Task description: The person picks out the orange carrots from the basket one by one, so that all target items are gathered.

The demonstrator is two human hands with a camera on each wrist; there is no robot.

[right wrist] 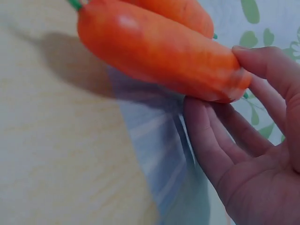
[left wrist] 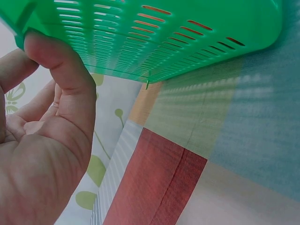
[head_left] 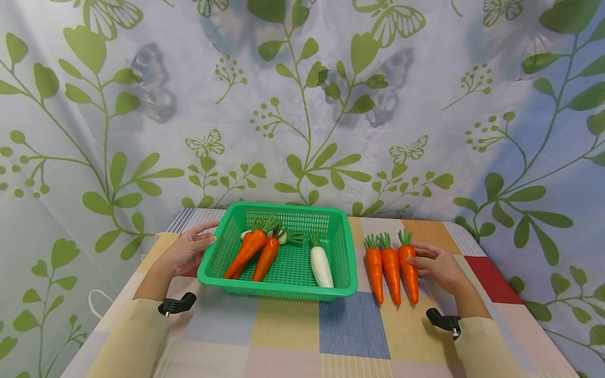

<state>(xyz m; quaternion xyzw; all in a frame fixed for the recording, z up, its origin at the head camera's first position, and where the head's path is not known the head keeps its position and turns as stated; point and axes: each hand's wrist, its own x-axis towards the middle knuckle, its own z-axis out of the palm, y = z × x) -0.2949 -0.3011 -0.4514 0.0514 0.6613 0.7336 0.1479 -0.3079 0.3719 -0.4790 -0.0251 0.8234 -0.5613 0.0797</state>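
Carrot (head_left: pixel 409 273) in the pinch, thumb one side, fingers the other, and it's the right hand (head_left: pixel 439 265) on it! It's the rightmost of three side by side at the table's right, next to two carrots (head_left: pixel 392 270) on the cloth (head_left: pixel 288 328); whether it's clear of the cloth, I can't tell. That end spot probably makes it the easiest one to reach, and the thick part likely gives a surer hold than the tip.

Across to the left hand (head_left: pixel 186 249), well apart from the right, touching the left rim of the basket (head_left: pixel 279 291), perhaps to steady it; whether those fingers clamp, I can't tell. Inside, a heap (head_left: pixel 252 247) of carrots leans at the left and a radish (head_left: pixel 321 266) lies at the right, bare floor between.

And what a looker, this carrot: bright orange, smooth, a soft gleam on the skin, broad at the shoulder, tapering down, green tuft on top!
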